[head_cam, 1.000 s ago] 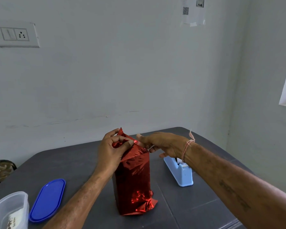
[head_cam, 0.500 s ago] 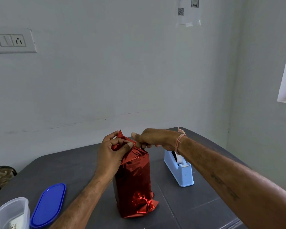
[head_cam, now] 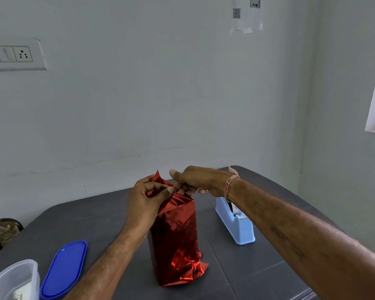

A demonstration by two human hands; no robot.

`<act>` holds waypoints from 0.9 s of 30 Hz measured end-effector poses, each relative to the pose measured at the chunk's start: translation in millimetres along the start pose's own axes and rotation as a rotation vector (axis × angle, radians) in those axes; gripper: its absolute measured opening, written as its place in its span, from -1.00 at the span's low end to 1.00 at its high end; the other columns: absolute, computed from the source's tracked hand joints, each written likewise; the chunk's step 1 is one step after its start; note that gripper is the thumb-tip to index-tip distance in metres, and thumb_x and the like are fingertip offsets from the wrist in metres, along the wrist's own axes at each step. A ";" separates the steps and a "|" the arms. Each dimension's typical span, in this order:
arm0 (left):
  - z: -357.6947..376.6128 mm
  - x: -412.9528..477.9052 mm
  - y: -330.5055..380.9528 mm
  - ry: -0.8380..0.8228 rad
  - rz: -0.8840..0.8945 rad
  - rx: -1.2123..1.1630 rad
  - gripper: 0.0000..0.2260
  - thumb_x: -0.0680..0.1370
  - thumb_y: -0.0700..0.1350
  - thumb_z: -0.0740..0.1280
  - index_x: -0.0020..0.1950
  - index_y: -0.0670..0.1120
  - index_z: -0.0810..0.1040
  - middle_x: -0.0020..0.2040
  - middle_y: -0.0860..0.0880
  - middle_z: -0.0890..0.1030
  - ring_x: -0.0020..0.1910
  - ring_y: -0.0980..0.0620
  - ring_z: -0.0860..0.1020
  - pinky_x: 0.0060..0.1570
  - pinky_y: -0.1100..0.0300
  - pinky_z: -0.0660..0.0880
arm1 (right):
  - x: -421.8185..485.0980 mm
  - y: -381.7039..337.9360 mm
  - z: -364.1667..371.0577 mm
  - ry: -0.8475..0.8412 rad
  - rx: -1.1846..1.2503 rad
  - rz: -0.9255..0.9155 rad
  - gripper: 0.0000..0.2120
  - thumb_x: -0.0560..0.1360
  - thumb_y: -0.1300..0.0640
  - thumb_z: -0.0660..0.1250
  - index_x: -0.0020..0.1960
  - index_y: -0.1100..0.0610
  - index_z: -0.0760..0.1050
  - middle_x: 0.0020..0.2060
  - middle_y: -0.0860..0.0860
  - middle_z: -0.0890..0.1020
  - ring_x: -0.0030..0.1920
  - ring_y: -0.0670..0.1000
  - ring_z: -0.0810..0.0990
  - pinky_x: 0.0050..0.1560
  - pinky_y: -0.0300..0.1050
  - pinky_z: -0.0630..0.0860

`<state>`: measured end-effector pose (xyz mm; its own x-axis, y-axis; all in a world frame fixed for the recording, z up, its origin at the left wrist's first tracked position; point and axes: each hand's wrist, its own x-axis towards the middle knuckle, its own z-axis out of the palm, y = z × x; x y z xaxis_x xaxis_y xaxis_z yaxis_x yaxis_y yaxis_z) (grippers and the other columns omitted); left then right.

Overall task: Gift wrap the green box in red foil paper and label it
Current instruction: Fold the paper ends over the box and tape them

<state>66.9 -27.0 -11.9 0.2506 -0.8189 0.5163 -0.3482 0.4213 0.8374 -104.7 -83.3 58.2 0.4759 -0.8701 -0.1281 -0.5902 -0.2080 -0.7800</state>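
A tall box wrapped in shiny red foil paper (head_cam: 174, 237) stands upright in the middle of the dark grey table (head_cam: 95, 219); no green shows. My left hand (head_cam: 144, 200) pinches the folded foil flaps at the box's top between thumb and fingers. My right hand (head_cam: 195, 180) comes in from the right at the same top edge, its fingers curled against the foil beside my left thumb. Whether a piece of tape is in it is too small to tell. The foil at the bottom is crumpled and sticks out to the right.
A light blue tape dispenser (head_cam: 236, 224) stands just right of the box, under my right forearm. A blue oval lid (head_cam: 63, 269) and a clear plastic container (head_cam: 13, 280) lie at the front left. A white wall runs close behind the table.
My right hand has moved left from above the tape dispenser to the top of the box, meeting my left hand. My left hand keeps its pinch on the foil flaps.
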 end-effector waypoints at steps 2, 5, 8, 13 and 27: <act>0.5 -1.2 3.1 -0.002 -0.001 0.015 -0.92 0.40 0.04 0.58 -0.20 0.07 0.75 0.16 0.11 0.65 0.21 0.12 0.59 0.25 -0.07 0.56 | -1.2 0.5 -0.7 -0.004 0.006 -0.020 -0.42 0.65 -0.29 0.11 0.13 0.15 0.67 -0.25 -0.09 0.61 -0.28 -0.09 0.46 -0.25 -0.18 0.26; 0.5 -2.4 6.5 -0.015 -0.028 0.011 -0.89 0.38 0.06 0.58 -0.21 0.06 0.75 0.04 0.09 0.68 0.08 0.05 0.65 0.14 -0.09 0.62 | -4.7 5.8 -0.1 0.031 0.032 -0.075 -0.58 0.66 -0.12 0.23 0.14 0.20 0.66 -0.21 -0.05 0.61 -0.25 -0.09 0.48 -0.27 -0.23 0.34; -0.4 -2.9 7.4 -0.026 -0.047 0.018 -0.94 0.43 -0.07 0.59 -0.22 0.02 0.75 -0.10 0.04 0.71 -0.05 0.05 0.68 0.06 -0.02 0.64 | -7.8 20.7 0.7 0.118 0.088 -0.170 -0.70 0.62 0.03 0.37 0.11 0.28 0.63 -0.15 0.03 0.64 -0.18 -0.07 0.56 -0.23 -0.23 0.47; -0.9 -3.2 9.7 -0.007 -0.062 0.056 -0.93 0.42 -0.09 0.59 -0.23 -0.01 0.75 -0.18 0.05 0.72 -0.12 0.11 0.67 -0.02 0.13 0.59 | -18.5 46.1 0.9 0.127 0.259 -0.237 -0.87 0.56 0.15 0.44 0.06 0.20 0.64 -0.16 0.00 0.66 -0.13 -0.10 0.61 -0.12 -0.20 0.57; -0.9 1.4 2.6 0.006 -0.128 0.086 -0.90 0.37 -0.08 0.63 -0.24 0.04 0.74 -0.18 0.09 0.73 -0.03 0.07 0.67 0.16 -0.07 0.59 | -19.4 53.9 18.4 0.085 0.502 -0.096 -0.86 0.50 0.19 0.50 0.01 0.09 0.58 -0.23 -0.06 0.66 -0.19 -0.09 0.63 -0.11 -0.12 0.57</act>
<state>67.1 -26.6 -8.9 0.3033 -0.8614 0.4073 -0.3891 0.2783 0.8782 -133.7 -69.5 7.3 0.4455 -0.8953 -0.0077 -0.1510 -0.0666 -0.9863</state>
